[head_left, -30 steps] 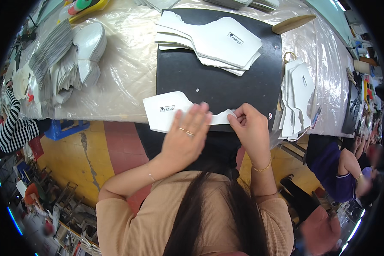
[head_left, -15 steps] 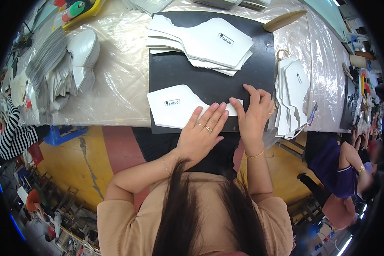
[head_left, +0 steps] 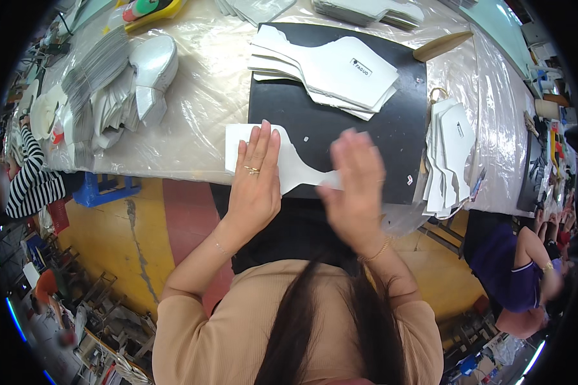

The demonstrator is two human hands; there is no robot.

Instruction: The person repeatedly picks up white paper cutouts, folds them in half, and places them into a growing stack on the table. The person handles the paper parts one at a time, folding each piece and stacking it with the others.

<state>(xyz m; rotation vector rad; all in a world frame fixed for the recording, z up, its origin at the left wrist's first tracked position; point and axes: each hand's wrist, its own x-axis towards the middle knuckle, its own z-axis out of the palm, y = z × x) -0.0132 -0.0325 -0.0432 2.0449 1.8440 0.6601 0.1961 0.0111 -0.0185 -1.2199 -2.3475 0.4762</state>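
Note:
A single white flat cut-out piece, wide at one end and narrow at the other, lies over the near left part of a black board. My left hand rests flat on its wide end, fingers stretched and pressed down, covering much of that part. Over the narrow end is my right hand, smeared by motion, its fingers extended and the thumb apart at the tip. Whether the right hand presses on the piece is unclear. Farther back on the board sits a stack of similar white pieces, the top one bearing a small dark print.
Right of the board lies another white stack, with a pointed wooden tool at the board's far right corner. Bundled grey-white pieces stand on the plastic-covered table's left, near a yellow tray. Other people sit at both sides.
The white piece has turned, its wide end shifting left past the board's edge. My left hand has moved from the piece's middle onto the wide end, and the print there no longer shows.

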